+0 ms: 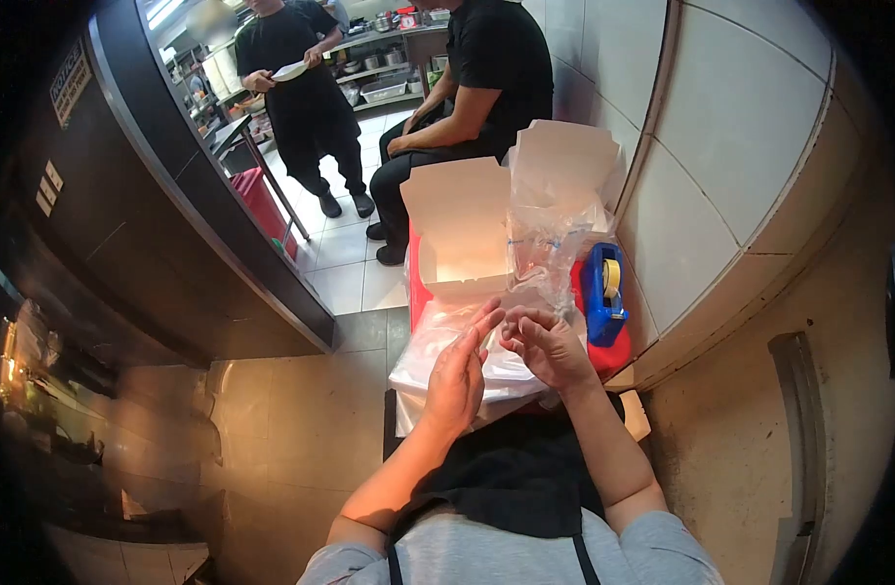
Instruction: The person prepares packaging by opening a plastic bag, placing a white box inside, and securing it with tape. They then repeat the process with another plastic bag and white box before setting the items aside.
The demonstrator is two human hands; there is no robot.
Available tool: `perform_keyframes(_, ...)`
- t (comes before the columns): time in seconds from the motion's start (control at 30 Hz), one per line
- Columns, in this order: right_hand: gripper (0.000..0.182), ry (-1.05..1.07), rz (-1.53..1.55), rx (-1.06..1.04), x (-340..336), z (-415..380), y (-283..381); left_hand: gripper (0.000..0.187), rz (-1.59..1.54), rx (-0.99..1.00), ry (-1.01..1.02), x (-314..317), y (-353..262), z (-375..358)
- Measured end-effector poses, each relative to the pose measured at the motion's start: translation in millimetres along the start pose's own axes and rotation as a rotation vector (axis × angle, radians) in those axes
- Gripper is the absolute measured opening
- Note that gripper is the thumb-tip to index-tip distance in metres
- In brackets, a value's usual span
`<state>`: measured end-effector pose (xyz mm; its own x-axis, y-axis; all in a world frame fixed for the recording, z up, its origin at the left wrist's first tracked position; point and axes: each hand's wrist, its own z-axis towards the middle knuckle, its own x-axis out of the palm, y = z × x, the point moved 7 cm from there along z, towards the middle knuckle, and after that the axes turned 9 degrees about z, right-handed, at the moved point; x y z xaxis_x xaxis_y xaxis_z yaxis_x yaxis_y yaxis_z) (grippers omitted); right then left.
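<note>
My left hand (455,378) is held above a stack of clear plastic bags (430,341), its fingers stretched out and pointing forward. Beside it, my right hand (550,349) has its fingers curled together in a pinch close to the left fingertips. Whatever those fingers hold, if anything, is too small to make out. Just beyond the hands stands an open white cardboard box (462,234) with its lid raised. Crumpled clear plastic (550,244) lies right of that box, in front of a second open box (564,161).
A blue tape dispenser (603,297) with yellow tape stands on a red surface (611,353) by the tiled wall (730,127). Ahead, one person (296,88) stands holding a white object, and another person (496,78) sits close behind the boxes. A dark partition (203,185) borders the left.
</note>
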<state>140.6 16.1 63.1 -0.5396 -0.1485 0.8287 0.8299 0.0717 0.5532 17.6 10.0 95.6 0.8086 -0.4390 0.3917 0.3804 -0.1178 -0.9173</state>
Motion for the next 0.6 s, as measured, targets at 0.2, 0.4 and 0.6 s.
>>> perform_keyframes(0.2, 0.007, -0.044, -0.199, -0.202, 7, 2, 17, 0.044, 0.058, 0.165, 0.039, 2, -1, 3)
perform_keyframes(0.4, 0.004, -0.114, -0.311, -0.297, 17, -4, 26, 0.052, 0.981, 0.471, -0.134, 4, -10, -6)
perform_keyframes(0.6, 0.007, -0.066, -0.305, -0.259, 19, -5, 27, 0.044, 0.549, 0.307, -0.157, -16, 7, 11)
